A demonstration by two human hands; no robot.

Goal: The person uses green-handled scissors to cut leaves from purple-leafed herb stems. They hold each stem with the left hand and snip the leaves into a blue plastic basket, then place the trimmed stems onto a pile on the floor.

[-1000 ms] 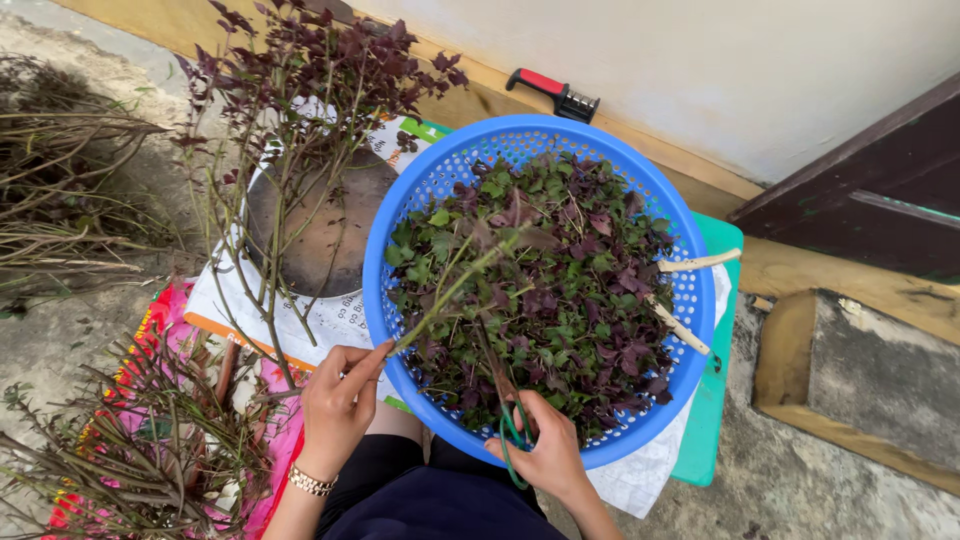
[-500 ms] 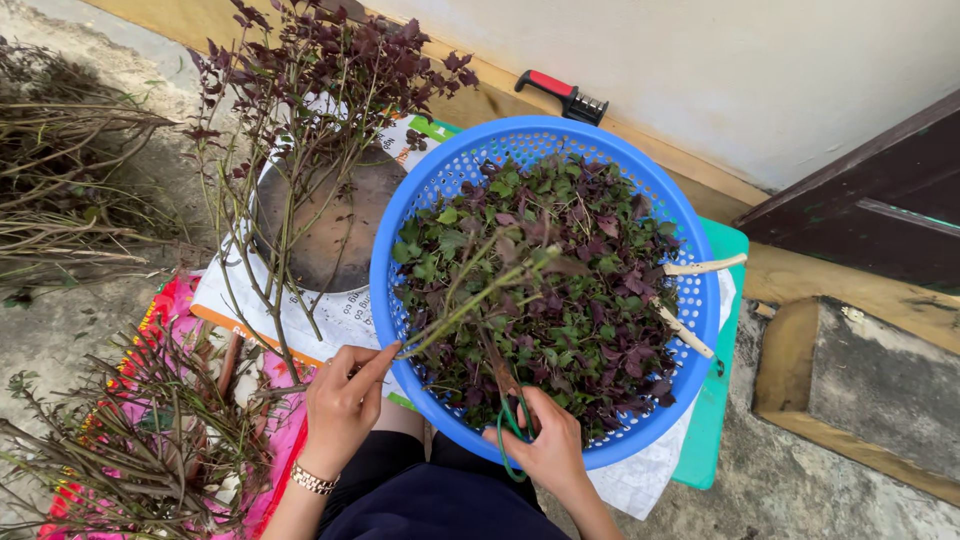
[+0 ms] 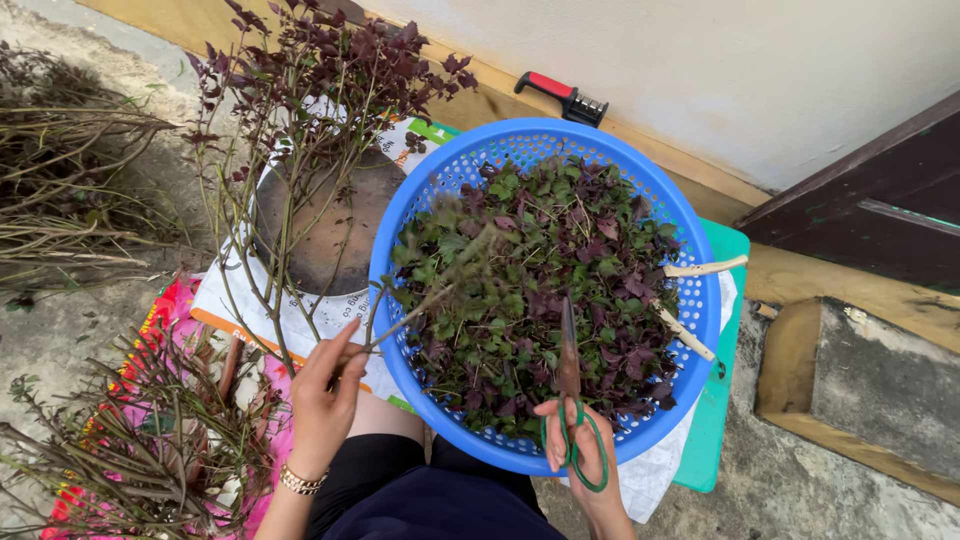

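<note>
My left hand (image 3: 325, 400) pinches the lower end of a thin leafy stem (image 3: 440, 285) that slants up over the left side of a blue perforated basket (image 3: 700, 310). The basket is heaped with cut green and purple leaves (image 3: 540, 290). My right hand (image 3: 578, 450) holds green-handled scissors (image 3: 570, 400) at the basket's near rim, blades pointing up over the leaves and apart from the stem.
A bunch of uncut purple-leaved stalks (image 3: 310, 90) stands in a round metal bowl (image 3: 325, 235) left of the basket. Stripped bare stems (image 3: 130, 450) lie on a pink mat at lower left. A red-and-black tool (image 3: 562, 96) rests by the wall. A concrete step (image 3: 870, 390) is at right.
The stem in my left hand has swung toward the basket's left side and blurs with motion. My right hand with the scissors has shifted right along the near rim, blades now upright.
</note>
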